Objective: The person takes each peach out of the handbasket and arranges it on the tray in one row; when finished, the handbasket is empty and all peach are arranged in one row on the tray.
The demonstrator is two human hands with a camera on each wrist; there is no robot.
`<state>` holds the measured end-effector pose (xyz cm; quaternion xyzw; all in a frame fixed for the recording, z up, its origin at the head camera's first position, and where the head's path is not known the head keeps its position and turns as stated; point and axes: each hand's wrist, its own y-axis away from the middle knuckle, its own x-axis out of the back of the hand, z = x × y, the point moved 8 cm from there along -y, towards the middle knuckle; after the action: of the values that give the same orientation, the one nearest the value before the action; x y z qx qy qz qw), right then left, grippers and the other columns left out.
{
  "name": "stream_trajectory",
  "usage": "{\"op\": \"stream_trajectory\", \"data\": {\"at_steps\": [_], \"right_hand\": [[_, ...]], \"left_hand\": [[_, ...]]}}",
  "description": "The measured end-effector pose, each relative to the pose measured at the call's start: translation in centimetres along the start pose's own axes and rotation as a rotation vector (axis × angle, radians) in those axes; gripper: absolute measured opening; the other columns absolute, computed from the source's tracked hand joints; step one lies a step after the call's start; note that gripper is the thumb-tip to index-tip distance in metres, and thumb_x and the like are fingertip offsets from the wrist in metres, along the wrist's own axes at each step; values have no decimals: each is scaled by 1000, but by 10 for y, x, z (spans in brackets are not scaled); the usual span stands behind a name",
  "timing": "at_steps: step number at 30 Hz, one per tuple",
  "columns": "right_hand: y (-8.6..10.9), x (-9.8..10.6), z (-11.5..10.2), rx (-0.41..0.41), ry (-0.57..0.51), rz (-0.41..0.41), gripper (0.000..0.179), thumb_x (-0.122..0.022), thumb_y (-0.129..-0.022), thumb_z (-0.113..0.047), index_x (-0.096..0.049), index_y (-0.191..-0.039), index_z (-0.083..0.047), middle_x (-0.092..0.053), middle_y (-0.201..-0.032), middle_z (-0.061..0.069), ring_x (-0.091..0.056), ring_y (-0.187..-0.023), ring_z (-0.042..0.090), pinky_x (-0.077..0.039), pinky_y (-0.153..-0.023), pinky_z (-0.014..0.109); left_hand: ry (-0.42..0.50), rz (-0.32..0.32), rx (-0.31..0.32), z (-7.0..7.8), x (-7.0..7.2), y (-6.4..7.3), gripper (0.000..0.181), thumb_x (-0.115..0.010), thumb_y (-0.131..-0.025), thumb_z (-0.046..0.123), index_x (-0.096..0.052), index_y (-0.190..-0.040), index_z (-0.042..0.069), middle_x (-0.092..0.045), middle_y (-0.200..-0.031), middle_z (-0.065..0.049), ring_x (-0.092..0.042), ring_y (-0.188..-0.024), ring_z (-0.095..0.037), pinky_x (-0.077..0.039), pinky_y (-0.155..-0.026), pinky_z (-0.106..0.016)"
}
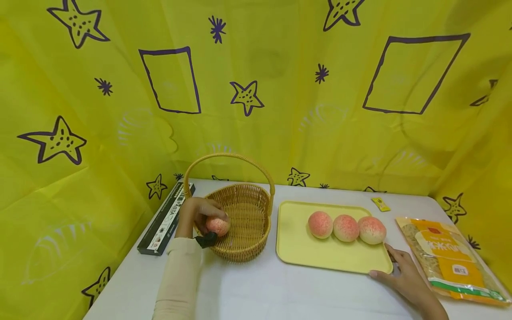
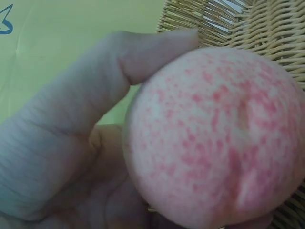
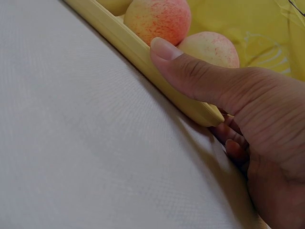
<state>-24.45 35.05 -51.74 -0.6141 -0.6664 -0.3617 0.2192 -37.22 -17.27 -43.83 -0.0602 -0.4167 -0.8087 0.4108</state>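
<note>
My left hand grips a pink-speckled peach, holding it over the left side of the wicker basket. In the left wrist view the thumb lies along the peach's top, with the basket's weave behind it. My right hand holds the near right corner of a yellow tray, thumb on the rim and fingers at the tray's outer side. Three more peaches, the left one, the middle one and the right one, sit in a row on the tray.
Left of the basket lies a black pasta box. A bag of grain lies right of the tray, and a small yellow packet sits behind it. The basket's tall handle arches over it. Yellow curtains enclose the white table.
</note>
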Motion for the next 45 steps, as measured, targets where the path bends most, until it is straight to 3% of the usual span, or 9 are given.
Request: {"op": "stream_trajectory", "data": {"at_steps": [10,15,18,28,35,38,45], "right_hand": [[3,-1,1,43,4,47,104,-69,-88,-47,-7,-153,7,-20,-138,40,-33,-121,54,-34,-94,70],[2,-2,2,15,5,25,105,-68,-88,-49,-5,-153,6,-19,-139,40,-31,-122,54,-33,-95,71],[1,-3,2,-5,-6,10,108,-68,-87,-51,-3,-153,5,-17,-141,40,-29,-124,55,-31,-97,71],[0,-3,-2,29,-15,40,108,-71,-86,-47,-6,-153,7,-19,-140,40,-31,-123,53,-32,-96,71],[1,2,-5,63,17,68,106,-70,-87,-47,-8,-152,8,-20,-139,41,-32,-121,55,-32,-95,71],[2,2,-5,68,11,71,106,-71,-86,-46,-8,-152,8,-20,-139,41,-32,-121,55,-32,-95,71],[3,1,-5,66,19,72,106,-71,-86,-46,-8,-152,7,-21,-138,41,-33,-121,55,-33,-94,71]], "left_hand": [[-78,-24,-183,20,1,3,58,-62,-90,31,-46,-138,3,-54,-126,-17,-59,-107,-26,-54,-88,-42],[-33,-69,-219,28,-4,4,53,-65,-90,30,-50,-136,10,-50,-128,-16,-58,-106,-28,-55,-83,-42],[-52,-66,-270,35,-4,6,50,-67,-88,29,-54,-133,12,-50,-127,-14,-58,-104,-26,-55,-80,-39],[8,-102,-438,59,-8,17,42,-66,-91,21,-48,-127,8,-50,-120,-14,-56,-100,-23,-53,-80,-33],[6,-119,-504,66,-10,18,61,-69,-91,20,-41,-143,5,-47,-130,-15,-56,-104,-23,-54,-82,-33],[18,-122,-505,67,-10,18,63,-71,-89,19,-43,-143,4,-47,-131,-15,-57,-104,-23,-54,-81,-35],[9,-3,-567,70,-6,19,62,-81,-80,25,-52,-132,9,-55,-122,-11,-57,-103,-24,-54,-82,-37]]}}
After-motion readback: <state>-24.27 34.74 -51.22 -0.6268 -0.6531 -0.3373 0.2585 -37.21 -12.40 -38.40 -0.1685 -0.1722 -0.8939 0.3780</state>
